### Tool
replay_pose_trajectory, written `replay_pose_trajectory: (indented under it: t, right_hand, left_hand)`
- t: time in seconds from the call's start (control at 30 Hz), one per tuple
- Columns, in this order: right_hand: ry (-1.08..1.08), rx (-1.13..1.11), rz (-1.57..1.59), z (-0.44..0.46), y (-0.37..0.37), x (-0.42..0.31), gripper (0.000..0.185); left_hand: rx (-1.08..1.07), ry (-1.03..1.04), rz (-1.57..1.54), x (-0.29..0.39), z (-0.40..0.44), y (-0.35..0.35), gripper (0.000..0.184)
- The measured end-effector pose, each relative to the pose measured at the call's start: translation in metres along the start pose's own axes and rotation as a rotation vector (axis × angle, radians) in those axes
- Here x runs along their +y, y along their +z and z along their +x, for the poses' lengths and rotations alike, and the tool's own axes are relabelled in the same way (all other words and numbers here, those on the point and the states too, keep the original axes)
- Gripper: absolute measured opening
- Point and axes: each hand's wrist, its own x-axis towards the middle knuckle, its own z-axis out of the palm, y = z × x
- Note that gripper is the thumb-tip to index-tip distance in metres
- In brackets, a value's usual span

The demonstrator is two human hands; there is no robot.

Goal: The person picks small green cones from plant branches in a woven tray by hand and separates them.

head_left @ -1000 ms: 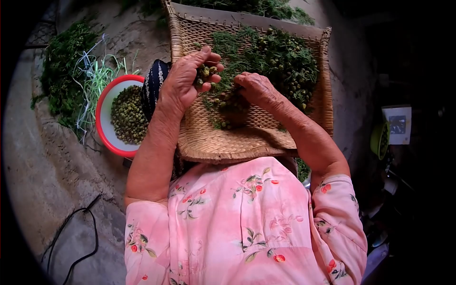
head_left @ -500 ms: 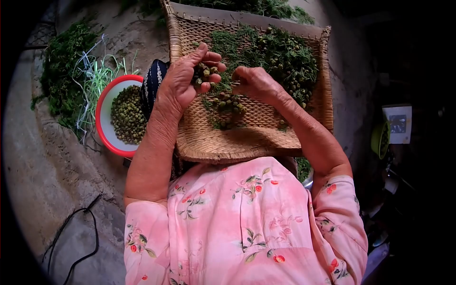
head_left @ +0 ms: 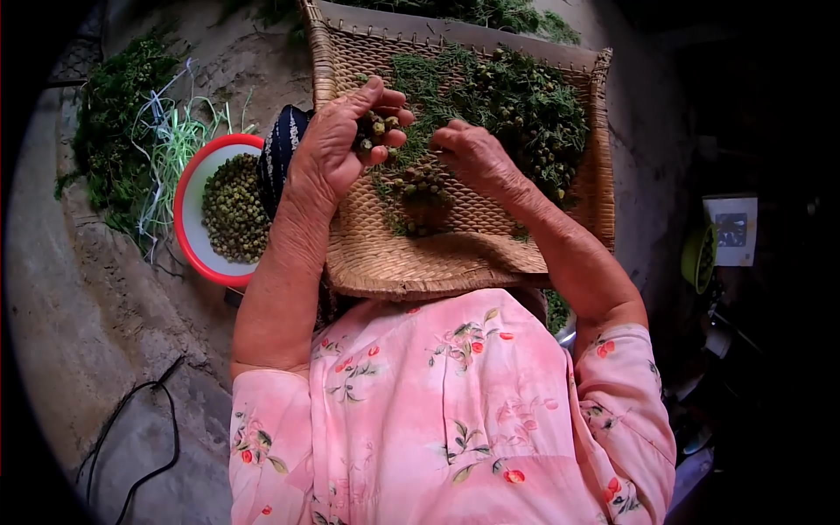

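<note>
My left hand [head_left: 334, 150] is cupped, palm turned inward, around several round green-brown cones [head_left: 376, 129]. Across from it, over the woven basket tray [head_left: 472, 254], my right hand [head_left: 477, 157] has its fingers pinched together. Whatever may be between those fingertips is too small or hidden to make out. On the tray's right side lies a pile of feathery green sprigs [head_left: 534, 114] with cones among them. A small cluster of loose cones [head_left: 420, 185] sits on the weave below and between my hands. Thin green bits [head_left: 420, 74] are scattered toward the far side.
Left of the tray stands a red-rimmed white bowl [head_left: 186, 236] holding many cones [head_left: 234, 214]. Beyond it are pale plastic strings [head_left: 171, 144] and a heap of green branches [head_left: 114, 131]. A black cord [head_left: 171, 411] lies on the floor; a green basket [head_left: 697, 255] stands at right.
My right hand has shifted slightly and its fingers look more closely bunched. My left hand stays almost in place around the cones.
</note>
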Motion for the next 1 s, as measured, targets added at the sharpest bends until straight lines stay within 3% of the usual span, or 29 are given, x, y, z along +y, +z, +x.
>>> replay_pose_trajectory:
  t: [0.1,0.2,0.33,0.4,0.5,0.57,0.67,0.7,0.73,0.8,1.0]
  right_hand:
    - [-0.037,-0.122,-0.064,-0.003,0.012,-0.008,0.014]
    - [-0.019,-0.103,-0.072,-0.001,0.013,-0.005,0.012]
    - [0.021,0.143,0.099,0.008,-0.008,-0.003,0.010]
    - [-0.088,0.328,0.103,0.015,-0.023,-0.013,0.012]
    - [-0.103,0.355,0.218,0.022,-0.043,-0.042,0.013]
    - [0.064,0.244,1.005,0.023,-0.046,-0.056,0.017]
    - [0.167,0.306,0.977,0.029,-0.030,-0.042,0.014]
    - [0.208,0.291,0.812,0.032,-0.015,-0.030,0.013]
    - [0.168,0.191,0.538,0.035,-0.004,-0.017,0.012]
    - [0.105,0.130,0.368,0.033,0.020,-0.016,0.016]
    - [-0.033,0.111,0.057,0.033,0.047,-0.025,0.023]
  left_hand:
    - [0.012,0.003,0.017,0.000,-0.001,0.001,0.033]
    - [0.015,0.002,0.031,-0.001,0.000,0.000,0.033]
    - [0.010,0.012,0.042,-0.003,0.001,-0.001,0.034]
    - [0.017,0.014,0.054,-0.003,0.000,0.000,0.034]
    - [0.036,0.009,0.066,-0.001,-0.002,0.004,0.036]
    - [0.055,0.008,0.064,0.000,-0.002,0.003,0.036]
    - [-0.039,-0.022,-0.065,-0.001,0.003,-0.005,0.039]
    - [-0.052,-0.013,-0.095,-0.001,0.003,-0.006,0.039]
    - [-0.066,-0.004,-0.125,-0.002,0.003,-0.005,0.039]
    - [-0.073,0.003,-0.135,-0.002,0.005,-0.006,0.039]
    - [-0.061,-0.013,-0.129,-0.002,0.007,-0.008,0.040]
